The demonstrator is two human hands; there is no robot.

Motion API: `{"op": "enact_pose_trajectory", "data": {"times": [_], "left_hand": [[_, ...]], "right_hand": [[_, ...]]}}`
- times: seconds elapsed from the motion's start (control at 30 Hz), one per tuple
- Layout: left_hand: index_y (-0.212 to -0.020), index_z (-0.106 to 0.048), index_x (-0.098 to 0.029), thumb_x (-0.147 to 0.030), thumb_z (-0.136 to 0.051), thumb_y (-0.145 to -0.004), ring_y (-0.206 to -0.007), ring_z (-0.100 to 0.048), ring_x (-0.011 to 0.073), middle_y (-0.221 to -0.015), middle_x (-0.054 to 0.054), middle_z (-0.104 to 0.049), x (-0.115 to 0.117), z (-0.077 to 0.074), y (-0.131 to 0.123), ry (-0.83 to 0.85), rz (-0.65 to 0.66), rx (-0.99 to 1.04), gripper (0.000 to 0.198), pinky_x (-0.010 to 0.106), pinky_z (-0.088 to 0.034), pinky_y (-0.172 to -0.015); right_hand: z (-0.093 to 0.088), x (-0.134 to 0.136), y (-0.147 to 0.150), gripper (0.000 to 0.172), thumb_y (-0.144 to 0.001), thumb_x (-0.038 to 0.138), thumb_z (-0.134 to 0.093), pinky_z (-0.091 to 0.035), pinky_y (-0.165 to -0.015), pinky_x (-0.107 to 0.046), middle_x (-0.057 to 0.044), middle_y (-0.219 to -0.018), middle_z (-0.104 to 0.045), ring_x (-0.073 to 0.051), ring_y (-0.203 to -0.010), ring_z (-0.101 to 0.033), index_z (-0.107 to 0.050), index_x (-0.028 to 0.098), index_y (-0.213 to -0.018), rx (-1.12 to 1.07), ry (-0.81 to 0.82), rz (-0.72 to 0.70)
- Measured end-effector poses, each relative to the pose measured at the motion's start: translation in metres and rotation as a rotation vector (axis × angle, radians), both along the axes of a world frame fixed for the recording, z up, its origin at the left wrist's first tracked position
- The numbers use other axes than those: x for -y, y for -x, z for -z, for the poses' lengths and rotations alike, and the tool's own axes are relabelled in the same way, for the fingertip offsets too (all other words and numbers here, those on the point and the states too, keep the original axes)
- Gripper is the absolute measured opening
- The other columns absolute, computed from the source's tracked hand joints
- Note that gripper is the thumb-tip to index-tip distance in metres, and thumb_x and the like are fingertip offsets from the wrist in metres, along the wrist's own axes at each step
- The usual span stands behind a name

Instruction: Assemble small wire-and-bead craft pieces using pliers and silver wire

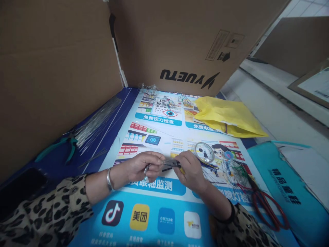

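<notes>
My left hand (pixel 144 165) is closed in a pinch at the jaw tips of a pair of pliers (pixel 170 163). What the fingertips hold is too small to make out; a shiny, bead-like piece (pixel 146 178) shows at the curled fingers, worn or held, I cannot tell which. My right hand (pixel 190 170) wraps around the pliers' handles, where a bit of yellow shows. The jaws point left toward my left fingertips. Just beyond my right hand lies a clear round roll or dish (pixel 205 152).
Blue-green pliers (pixel 70 147) lie left beside a bundle of thin metal wires (pixel 96 120). Red-handled scissors (pixel 268 209), tangled wire (pixel 235 171), a yellow bag (pixel 228 115) and a turquoise box (pixel 290 185) are at right. Cardboard walls (pixel 180 41) rise behind the printed poster (pixel 151 206).
</notes>
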State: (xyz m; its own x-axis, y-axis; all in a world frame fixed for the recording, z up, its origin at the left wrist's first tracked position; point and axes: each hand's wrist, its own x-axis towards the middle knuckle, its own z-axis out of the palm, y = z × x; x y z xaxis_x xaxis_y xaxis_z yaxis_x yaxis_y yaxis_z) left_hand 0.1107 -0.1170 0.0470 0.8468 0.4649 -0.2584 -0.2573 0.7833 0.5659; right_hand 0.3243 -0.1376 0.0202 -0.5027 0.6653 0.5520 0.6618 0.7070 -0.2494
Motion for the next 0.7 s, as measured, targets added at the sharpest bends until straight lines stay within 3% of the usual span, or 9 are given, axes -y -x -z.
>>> {"op": "enact_pose_trajectory", "data": {"times": [0.37,0.7], "left_hand": [[-0.07,-0.048,-0.014,-0.008,-0.051,-0.073,-0.034,-0.02,0.0013,-0.047,-0.008,-0.034,-0.002,-0.003,0.001,0.016,0.114,-0.078,0.007,0.013,-0.015,-0.033],[-0.073,-0.051,-0.016,-0.01,-0.056,-0.068,-0.034,-0.02,0.0031,-0.043,-0.009,-0.031,-0.001,-0.004,0.002,0.005,0.136,-0.154,0.009,0.015,-0.014,-0.035]], "right_hand": [[-0.005,0.002,-0.003,0.011,-0.079,0.02,-0.05,-0.039,-0.064,-0.035,-0.009,-0.079,-0.055,-0.021,-0.075,-0.047,-0.057,0.017,-0.088,0.16,-0.138,0.004],[-0.012,0.005,0.001,0.013,-0.079,0.016,-0.047,-0.031,-0.057,-0.031,-0.004,-0.065,-0.047,-0.017,-0.066,-0.041,-0.055,0.02,-0.069,0.219,-0.264,0.059]]}}
